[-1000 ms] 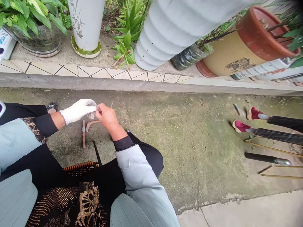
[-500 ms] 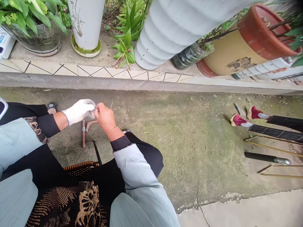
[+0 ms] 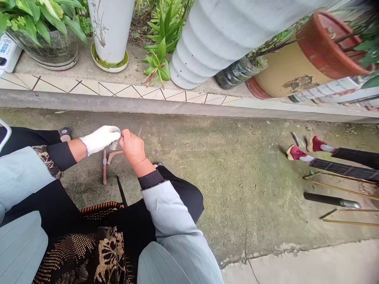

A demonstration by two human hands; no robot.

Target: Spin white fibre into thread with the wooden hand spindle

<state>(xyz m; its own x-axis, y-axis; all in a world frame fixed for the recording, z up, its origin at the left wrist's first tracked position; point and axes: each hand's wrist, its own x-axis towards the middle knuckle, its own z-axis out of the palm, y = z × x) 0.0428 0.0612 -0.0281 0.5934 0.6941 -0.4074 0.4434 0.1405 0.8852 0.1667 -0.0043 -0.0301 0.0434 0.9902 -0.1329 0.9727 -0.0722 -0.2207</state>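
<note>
Near the gloved left hand [image 3: 102, 139] lies a reddish, grey-banded stick [image 3: 104, 170].

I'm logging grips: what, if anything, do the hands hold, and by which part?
It cannot be told: the gloved left hand and bare right hand meet at the fingertips; anything pinched there is too small or hidden.

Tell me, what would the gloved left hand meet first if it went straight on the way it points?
Most likely the bare right hand: the gloved left hand points toward its fingertips, and the two look nearly touching. From this one view I can't tell whether a gap lies between them.
</note>
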